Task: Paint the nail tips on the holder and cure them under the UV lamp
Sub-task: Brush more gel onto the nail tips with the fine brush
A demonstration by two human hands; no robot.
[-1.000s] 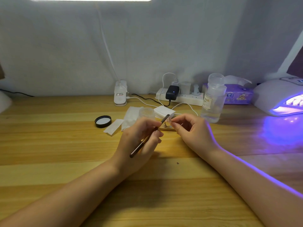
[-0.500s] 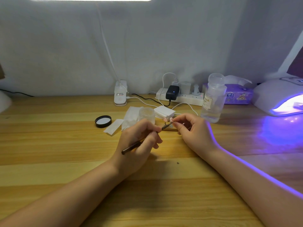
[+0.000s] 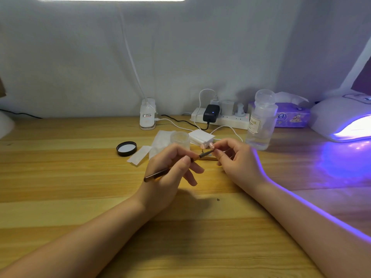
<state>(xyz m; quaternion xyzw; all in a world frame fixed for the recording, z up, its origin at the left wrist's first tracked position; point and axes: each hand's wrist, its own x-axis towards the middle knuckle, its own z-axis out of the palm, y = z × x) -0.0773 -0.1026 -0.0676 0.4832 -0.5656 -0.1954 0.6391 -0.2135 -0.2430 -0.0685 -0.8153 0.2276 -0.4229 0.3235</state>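
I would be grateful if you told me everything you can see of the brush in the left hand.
The brush is a thin, dark, glossy stick, brownish at its rear end, with a darker tapered front part. It lies at a slant, rear end low and to the left, tip raised toward the right. The left hand grips it around the middle, thumb on top. Its tip reaches the pink nail tips that the right hand steadies; whether the bristles touch one is too small to tell. It hangs above the wooden table, not resting on it.
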